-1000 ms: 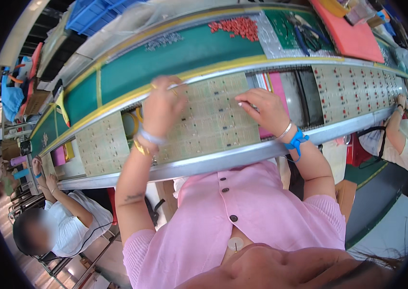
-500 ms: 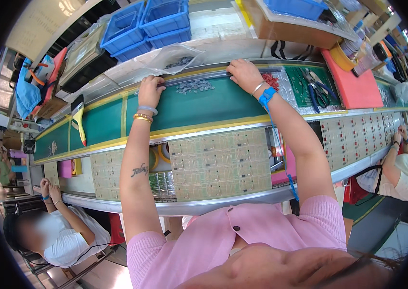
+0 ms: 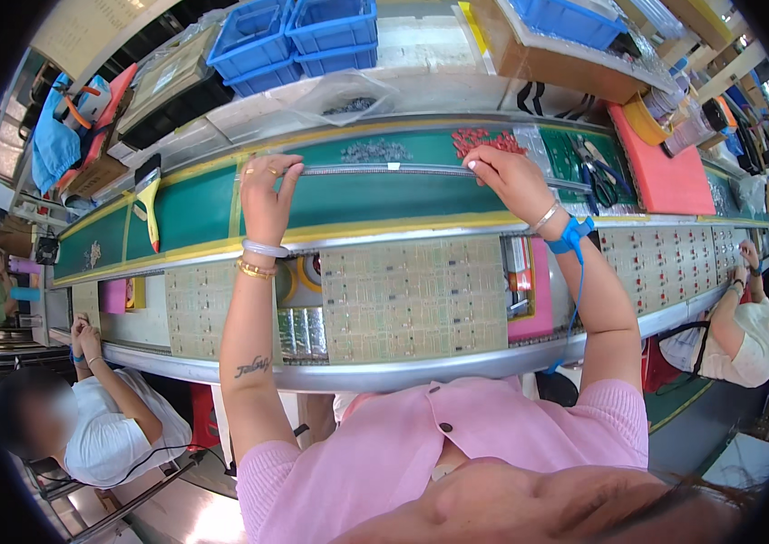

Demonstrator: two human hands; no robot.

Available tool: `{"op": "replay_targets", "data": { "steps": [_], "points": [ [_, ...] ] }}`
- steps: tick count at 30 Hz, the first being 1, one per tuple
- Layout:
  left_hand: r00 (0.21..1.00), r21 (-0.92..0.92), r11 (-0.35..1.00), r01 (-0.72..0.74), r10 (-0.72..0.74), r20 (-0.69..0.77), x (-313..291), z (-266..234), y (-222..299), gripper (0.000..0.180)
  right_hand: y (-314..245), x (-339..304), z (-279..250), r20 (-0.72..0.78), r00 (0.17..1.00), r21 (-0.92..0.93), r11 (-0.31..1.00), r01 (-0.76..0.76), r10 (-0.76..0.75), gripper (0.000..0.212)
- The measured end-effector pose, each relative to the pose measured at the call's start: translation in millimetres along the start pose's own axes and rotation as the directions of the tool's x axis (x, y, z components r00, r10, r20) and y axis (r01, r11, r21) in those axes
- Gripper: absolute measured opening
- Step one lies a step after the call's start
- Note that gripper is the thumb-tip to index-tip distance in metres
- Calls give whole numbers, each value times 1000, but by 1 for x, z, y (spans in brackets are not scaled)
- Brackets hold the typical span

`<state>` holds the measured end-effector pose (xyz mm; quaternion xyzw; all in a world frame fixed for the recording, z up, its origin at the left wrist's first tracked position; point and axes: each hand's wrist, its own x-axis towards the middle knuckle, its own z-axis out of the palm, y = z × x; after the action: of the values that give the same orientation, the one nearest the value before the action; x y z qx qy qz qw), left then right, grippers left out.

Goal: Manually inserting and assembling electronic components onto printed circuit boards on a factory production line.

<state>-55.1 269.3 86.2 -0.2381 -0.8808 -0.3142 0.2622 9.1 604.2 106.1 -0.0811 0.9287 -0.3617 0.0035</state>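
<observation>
A long thin clear tube (image 3: 348, 170) with a row of small dark parts inside and a white tag midway stretches between my hands, above the green mat (image 3: 375, 204). My left hand (image 3: 264, 192) pinches its left end. My right hand (image 3: 513, 184) is closed on it toward the right; the tube runs on past that hand. A blue wrist strap (image 3: 571, 234) with a cord is on my right wrist. Just beyond the tube lie a pile of small pale blue parts (image 3: 374, 150) and a pile of red parts (image 3: 484, 140).
Circuit boards (image 3: 416, 304) lie along the near rail. A yellow-handled brush (image 3: 149, 207) is at left; pliers (image 3: 595, 172) and a red foam pad (image 3: 666, 168) are at right. Blue bins (image 3: 335, 36) stand behind. Co-workers sit on both sides, one in white (image 3: 121, 426) at left.
The tube has come off the far edge toward me, with both hands. My hands have moved apart and nearer, the right one rightward. The red pile shows more fully.
</observation>
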Motion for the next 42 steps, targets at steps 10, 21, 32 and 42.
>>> {"op": "replay_targets", "data": {
  "steps": [10, 21, 32, 42],
  "points": [
    [938, -724, 617, 309, -322, 126, -79, 6, 100, 23, -29, -93, 9, -263, 937, -105, 972, 210, -231, 19],
    [875, -928, 65, 367, -364, 320, -116, -7, 121, 28, -34, -154, 14, -268, 918, -201, 949, 243, -291, 24],
    [753, -899, -52, 434, -527, 394, -136, -39, 98, 36, -25, -183, 6, -342, 855, -400, 884, 243, -390, 24],
    [742, -866, 6, 499, -520, 424, -145, -52, 93, 28, 1, -190, -47, -52, 998, -216, 976, 5, -17, 56]
  ]
}}
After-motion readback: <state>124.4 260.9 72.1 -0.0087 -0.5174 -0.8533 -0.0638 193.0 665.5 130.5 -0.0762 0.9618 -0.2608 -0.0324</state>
